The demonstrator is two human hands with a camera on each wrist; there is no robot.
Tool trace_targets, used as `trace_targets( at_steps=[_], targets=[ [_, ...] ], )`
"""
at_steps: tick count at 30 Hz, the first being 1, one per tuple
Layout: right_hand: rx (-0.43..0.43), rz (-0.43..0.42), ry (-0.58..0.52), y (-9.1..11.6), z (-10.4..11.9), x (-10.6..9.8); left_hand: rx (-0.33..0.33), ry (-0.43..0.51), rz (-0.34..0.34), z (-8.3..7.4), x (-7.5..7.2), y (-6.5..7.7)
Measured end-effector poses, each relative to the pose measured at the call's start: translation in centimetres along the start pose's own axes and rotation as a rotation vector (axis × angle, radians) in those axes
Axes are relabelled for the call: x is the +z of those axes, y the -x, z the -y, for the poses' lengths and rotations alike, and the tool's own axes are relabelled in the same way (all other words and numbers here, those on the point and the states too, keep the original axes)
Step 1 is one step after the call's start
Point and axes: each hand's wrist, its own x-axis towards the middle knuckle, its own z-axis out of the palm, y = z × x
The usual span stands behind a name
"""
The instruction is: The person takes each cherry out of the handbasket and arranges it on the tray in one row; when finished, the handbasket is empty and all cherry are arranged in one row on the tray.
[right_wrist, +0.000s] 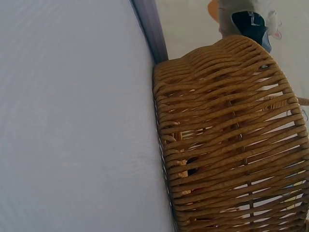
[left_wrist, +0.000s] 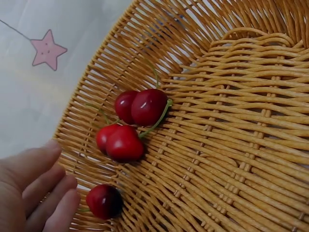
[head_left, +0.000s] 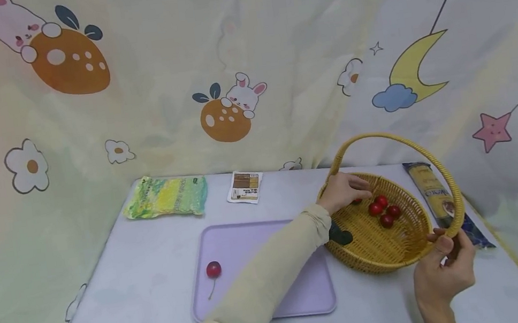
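Observation:
A yellow wicker basket (head_left: 373,263) with a tall arched handle (head_left: 397,139) stands at the right of the table. My left hand (head_left: 344,191) reaches in over its far left rim, fingers extended and relaxed with nothing between them. Close by those fingertips lies a dark red cherry (left_wrist: 105,201). Several more cherries (left_wrist: 149,107), some with green stems, rest together on the woven bottom. With thumb and fingers my right hand (head_left: 445,273) grips the near right base of the handle. The right wrist view shows the basket's outer wall (right_wrist: 231,135) but not that hand.
Left of the basket, a lilac tray (head_left: 257,226) bears one stemmed cherry (head_left: 213,269), and my left sleeve crosses over it. Toward the back lie a green-yellow packet (head_left: 166,197) and a small white-brown sachet (head_left: 245,187). A gold-blue package (head_left: 429,189) lies behind the basket's right side.

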Motion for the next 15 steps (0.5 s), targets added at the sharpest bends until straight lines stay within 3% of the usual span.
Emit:
trace_targets(
  at_steps=[5,10,15],
  targets=[
    [-0.001,-0.003,-0.012,0.01,0.23,0.06,0.0,-0.042,-0.046,-0.01,0.14,-0.01],
    [0.001,-0.024,-0.034,-0.07,0.64,0.21,0.024,-0.198,-0.088,0.05,0.34,-0.16],
    [-0.003,-0.014,-0.028,-0.03,0.33,0.31,-0.018,-0.309,-0.054,-0.02,0.34,-0.25]
  ],
)
